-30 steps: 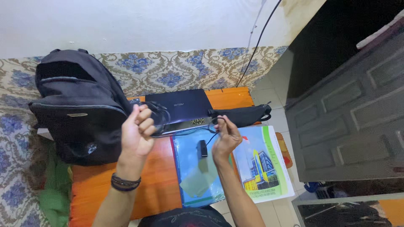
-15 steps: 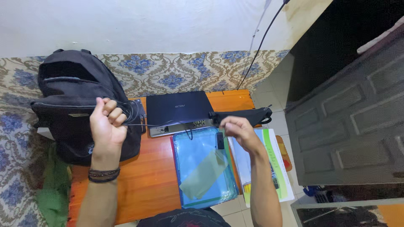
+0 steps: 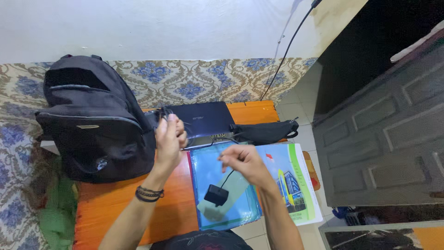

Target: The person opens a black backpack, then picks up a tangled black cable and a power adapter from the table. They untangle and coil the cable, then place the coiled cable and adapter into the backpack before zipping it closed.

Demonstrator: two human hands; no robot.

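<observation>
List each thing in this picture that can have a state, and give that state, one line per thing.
Left hand: raised, closed on a bunch of coiled black cable.
Right hand: pinching the cable.
Charger block: hanging from the cable, above the folder.
Laptop: lid shut, flat on the table.
Backpack: upright against the wall.
Blue folder: lying flat.
Door: open.

The big soft cloth backpack [image 3: 92, 120] is black. The flat wooden desk [image 3: 115, 203] is orange. The closed laptop [image 3: 199, 118] is dark blue. The shiny plastic folder [image 3: 208, 171] is light blue. The small square charger block [image 3: 216, 195] is black. The wall cloth [image 3: 194, 83] has blue flowers on cream.
</observation>
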